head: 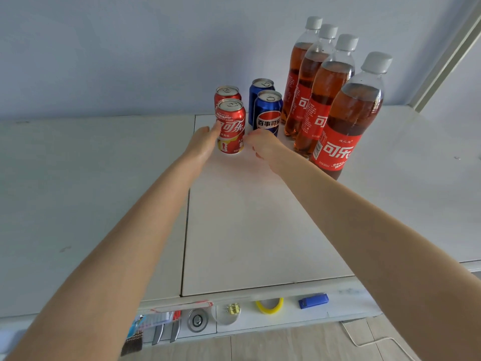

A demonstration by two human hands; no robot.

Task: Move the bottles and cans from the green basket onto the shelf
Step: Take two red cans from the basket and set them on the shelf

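The shelf [260, 225] is a white top against a pale wall. Two red cola cans stand on it in a line, the front red can [230, 126] ahead of the rear red can [227, 93]. To their right stand two blue Pepsi cans, one in front [268, 113] and one behind [260, 86]. Further right, several cola bottles with grey caps form a row, the nearest bottle [346, 121] being the largest in view. My left hand [201, 143] presses its fingers on the front red can's left side. My right hand [263, 147] is loosely curled just right of that can and holds nothing. The green basket is out of view.
A seam [187, 204] splits the white top into two panels. On a lower ledge near me lie a yellow ring [269, 306], a blue object [313, 300], a round metal fitting [197, 320] and a brush [132, 342]. A white cable [377, 340] runs over the wooden floor.
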